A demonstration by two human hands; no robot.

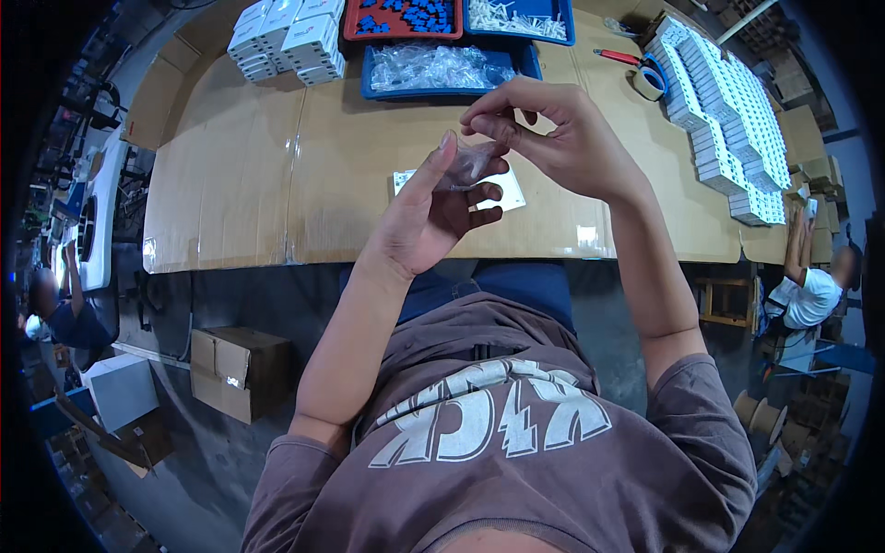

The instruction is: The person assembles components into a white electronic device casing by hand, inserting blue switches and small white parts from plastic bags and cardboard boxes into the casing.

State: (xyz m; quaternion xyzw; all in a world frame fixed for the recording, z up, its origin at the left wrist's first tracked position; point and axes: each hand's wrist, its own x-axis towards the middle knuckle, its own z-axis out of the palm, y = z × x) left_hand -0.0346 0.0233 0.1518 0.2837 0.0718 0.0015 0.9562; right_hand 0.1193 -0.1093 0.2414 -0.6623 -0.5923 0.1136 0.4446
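My left hand is curled around a small clear plastic bag, the thumb up on its near side and the fingers behind it. Something pale seems to lie inside the bag, too blurred to name. Over the bag's upper edge, my right hand has thumb and forefinger pinched together, apparently on the plastic. Both hands are raised above the cardboard-covered table. Beneath them lies a flat white box, partly hidden by my left hand.
Along the far edge stand a red bin of blue parts, a blue bin of white pieces and a blue tray of clear bags. White box stacks sit left, more boxes right, near a tape roll. People work at both sides.
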